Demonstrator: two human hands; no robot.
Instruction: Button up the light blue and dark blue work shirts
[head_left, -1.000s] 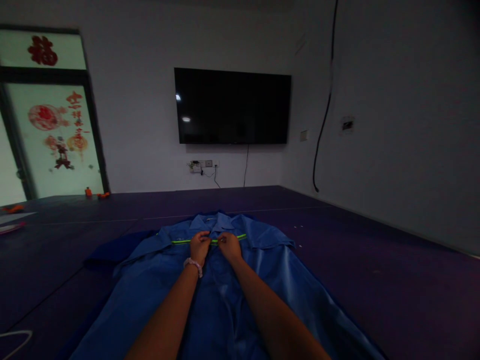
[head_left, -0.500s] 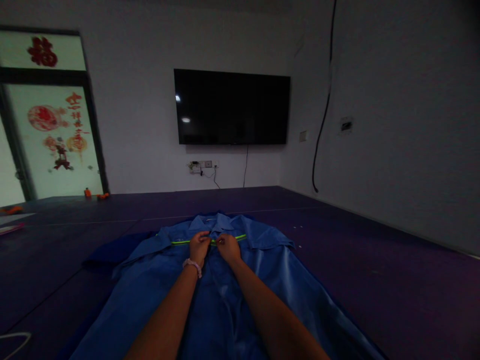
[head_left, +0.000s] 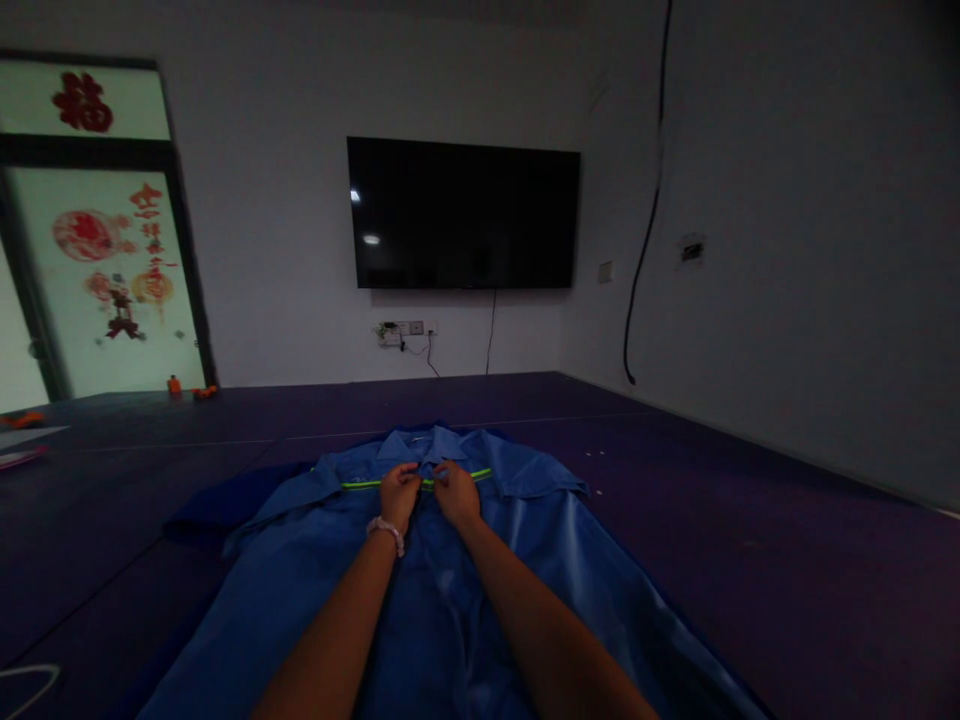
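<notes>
A blue short-sleeved shirt (head_left: 315, 560) lies spread on its back, its collar away from me and a yellow-green stripe across the chest. At the front opening just below the collar, my left hand (head_left: 400, 493) is closed in a pinch on the shirt's left-hand edge; a pale scrunchie circles that wrist. Close beside it, my right hand (head_left: 456, 492) pinches the other front edge, fingers bent. The fingertips nearly meet, and any button between them is too small to make out. A darker blue cloth (head_left: 225, 500) shows beneath the shirt at the left.
The shirt lies on a dark purple surface (head_left: 712, 520) with seam lines. A wall-mounted television (head_left: 465, 215) hangs ahead. Small orange objects (head_left: 204, 393) lie by the door at the far left. A white loop (head_left: 37, 672) is at the near left, and a black cable (head_left: 646, 240) hangs right.
My right hand's fingers have shifted slightly up toward the collar at the front opening. My left hand and the shirt stay nearly where they were.
</notes>
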